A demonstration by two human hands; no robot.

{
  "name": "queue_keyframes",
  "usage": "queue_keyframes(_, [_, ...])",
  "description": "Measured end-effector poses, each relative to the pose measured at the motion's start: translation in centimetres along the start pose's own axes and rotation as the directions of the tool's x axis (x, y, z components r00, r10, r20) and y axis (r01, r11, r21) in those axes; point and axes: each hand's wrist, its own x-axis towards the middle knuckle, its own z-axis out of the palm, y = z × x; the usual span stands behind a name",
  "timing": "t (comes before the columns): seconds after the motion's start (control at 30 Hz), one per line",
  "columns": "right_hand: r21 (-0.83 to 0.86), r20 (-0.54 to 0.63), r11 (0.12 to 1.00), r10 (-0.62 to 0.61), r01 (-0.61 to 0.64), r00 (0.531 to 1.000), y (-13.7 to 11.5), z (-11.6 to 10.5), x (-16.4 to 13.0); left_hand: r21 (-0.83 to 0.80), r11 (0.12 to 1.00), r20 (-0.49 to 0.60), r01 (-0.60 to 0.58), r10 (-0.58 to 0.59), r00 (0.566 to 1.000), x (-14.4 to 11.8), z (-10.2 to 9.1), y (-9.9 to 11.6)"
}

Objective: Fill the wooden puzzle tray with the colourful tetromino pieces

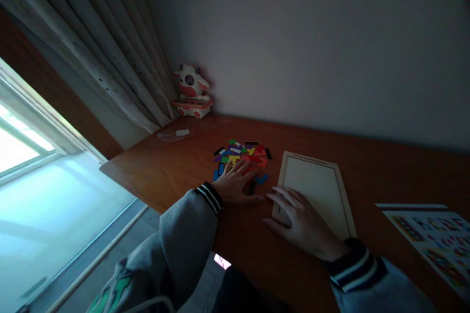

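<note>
Fingers of your left hand [235, 183] are lying spread on coloured puzzle pcs [242, 154], gripping nothing; right hand [299, 220] is resting flat, fingers loose, on wooden tray [323, 186] corner, on counter [165, 171].

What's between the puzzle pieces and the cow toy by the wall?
Bare desk in the head view: nothing lies between the puzzle pieces and the cow toy.

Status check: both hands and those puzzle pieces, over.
Left hand flat on the coloured puzzle pieces, open. Right hand open, resting on the near-left corner of the empty wooden tray. Printed sheet lies right of the tray, apart.
</note>
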Motion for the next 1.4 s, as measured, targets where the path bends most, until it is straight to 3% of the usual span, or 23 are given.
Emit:
queue_keyframes(0.17, [0.007, 0.028, 1.000, -0.026, 0.026, 0.999, -0.7, 0.5, -0.1, -0.010, 1.000, -0.027, 0.008, -0.009, 1.000, -2.0, 0.3, -0.3])
queue_keyframes(0.43, [0.015, 0.077, 0.999, -0.047, 0.046, 0.996, -0.7, -0.1, -0.3, -0.008, 0.999, -0.153, -0.035, 0.034, 0.988, 1.7, 0.5, -1.6])
queue_keyframes(0.6, [-0.062, -0.014, 0.998, -0.014, 0.013, 1.000, -0.8, 0.0, -0.1, 0.009, 0.991, -0.238, 0.135, -0.129, 0.963, 3.5, 1.3, -1.8])
queue_keyframes(0.77, [-0.155, -0.083, 0.984, 0.080, -0.093, 0.993, -1.2, 0.1, -0.5, 0.001, 0.956, -0.220, 0.292, -0.285, 0.933, 3.2, 2.1, -2.6])
queue_keyframes(0.93, [-0.089, -0.004, 0.993, 0.078, -0.078, 0.997, -0.6, -1.5, -0.2, 0.049, 0.978, -0.220, 0.202, -0.187, 0.958, 3.1, 1.8, -3.2])
queue_keyframes(1.07, [-0.091, -0.015, 0.991, 0.098, -0.099, 0.995, 2.8, -2.5, 0.0, -0.006, 0.996, -0.217, 0.090, -0.089, 0.972, 3.3, 1.6, -3.2])
queue_keyframes(1.2, [-0.098, -0.120, 0.986, 0.124, -0.136, 0.985, 6.3, -1.8, -0.8, -0.027, 0.999, -0.236, 0.043, -0.048, 0.971, 3.0, 1.5, -2.9])
queue_keyframes(1.4, [-0.108, -0.063, 0.973, 0.197, -0.203, 0.978, 7.5, -1.2, -2.1, -0.022, 0.999, -0.209, -0.031, 0.026, 0.978, 3.6, 0.6, -2.6])
